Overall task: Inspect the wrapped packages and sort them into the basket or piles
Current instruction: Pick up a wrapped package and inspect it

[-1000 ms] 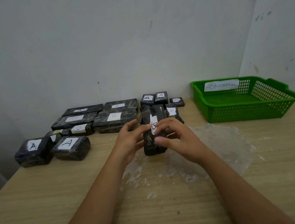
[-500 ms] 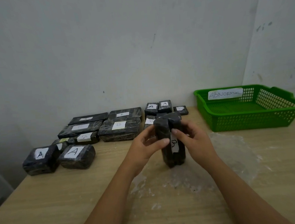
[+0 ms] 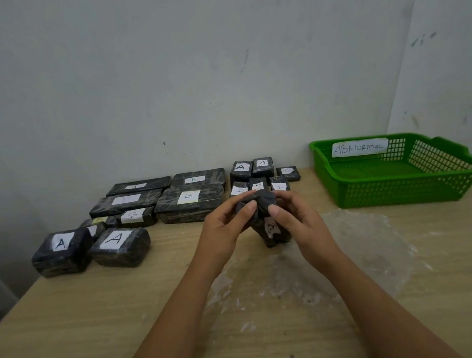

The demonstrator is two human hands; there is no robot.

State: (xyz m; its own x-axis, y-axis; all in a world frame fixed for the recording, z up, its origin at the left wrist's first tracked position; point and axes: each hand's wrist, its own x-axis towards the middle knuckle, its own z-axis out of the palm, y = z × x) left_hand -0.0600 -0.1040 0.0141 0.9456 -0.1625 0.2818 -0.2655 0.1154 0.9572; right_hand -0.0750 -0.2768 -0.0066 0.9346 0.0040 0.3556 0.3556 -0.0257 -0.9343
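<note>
Black wrapped package | frame centre, upright on counter | left hand, right hand pinch its top (for inspection, likely) | green basket right, seemingly empty

Held package now tipped top-end toward camera.

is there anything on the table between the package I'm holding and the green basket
Nothing visible blocks that path. The package, gripped by the left hand and right hand, has only bare table with whitish residue between it and the green basket.
</note>
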